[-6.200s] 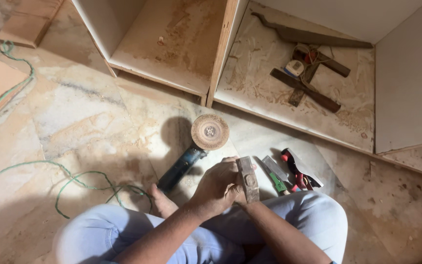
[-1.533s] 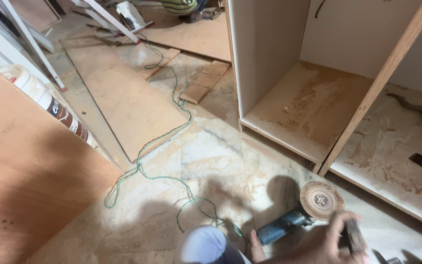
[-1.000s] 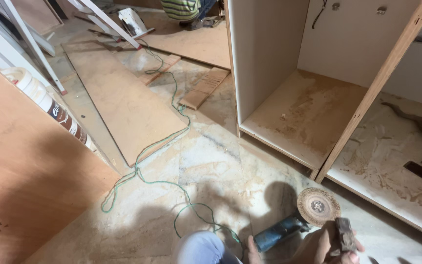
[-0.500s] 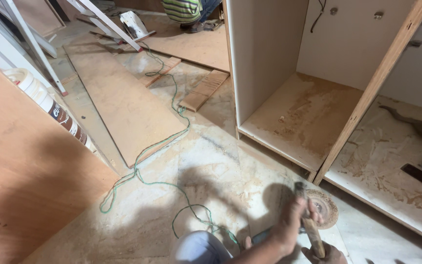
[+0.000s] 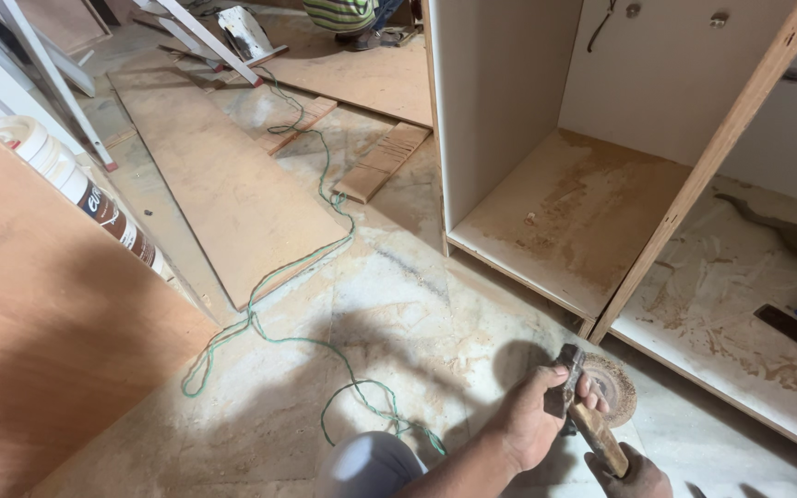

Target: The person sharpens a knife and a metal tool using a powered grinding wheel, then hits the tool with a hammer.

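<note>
The person is sitting low on the stone floor (image 5: 398,314), one pale-trousered knee (image 5: 371,466) showing at the bottom edge. Both hands are holding a hammer (image 5: 588,415) just in front of the knee. The left hand (image 5: 537,420) is wrapping its fingers (image 5: 588,392) closed around the hammer near the dark metal head, which is pointing up and away. The right hand (image 5: 634,475) is sitting lower, at the frame's bottom edge, closed on the end of the wooden handle; only its knuckles are showing. The handle is running at a slant from head down to the right.

Just behind the hammer head a round sanding disc (image 5: 612,387) is lying on the floor, partly hidden by the left hand. A green cord (image 5: 297,267) is snaking across the floor from the knee up toward the far boards.

To the right an open cabinet (image 5: 509,120) is standing, its bottom panel dusted with sawdust, a wooden upright (image 5: 712,166) dividing it from the next bay. A long plywood sheet (image 5: 223,184) is lying flat on the left, a short plank (image 5: 382,161) beside it, and a big board (image 5: 57,350) is leaning in the near left. Another person (image 5: 348,14) in a striped shirt is crouching at the far top.
</note>
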